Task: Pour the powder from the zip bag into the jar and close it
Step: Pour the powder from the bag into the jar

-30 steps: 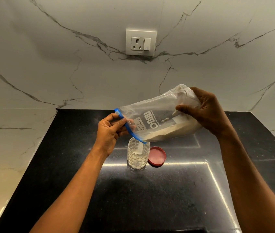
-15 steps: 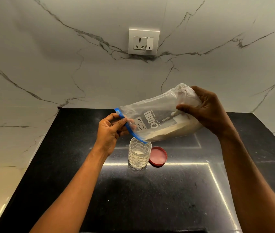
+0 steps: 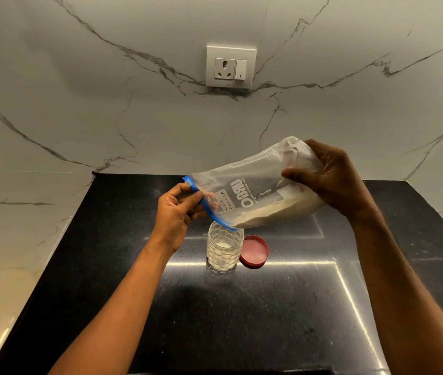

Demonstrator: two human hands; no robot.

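A black speckled worktop [image 3: 242,315] is being shown in the lower half of the view, its polished surface being crossed by bright lines of reflected light. It is being bounded at the back and on both sides by a white marble wall [image 3: 106,109] that is being run through by dark grey veins. A white socket plate [image 3: 231,66] is being seen mounted on the wall above the worktop's far edge, a three-pin outlet being set on its left part and a rocker switch [image 3: 241,69] on its right.
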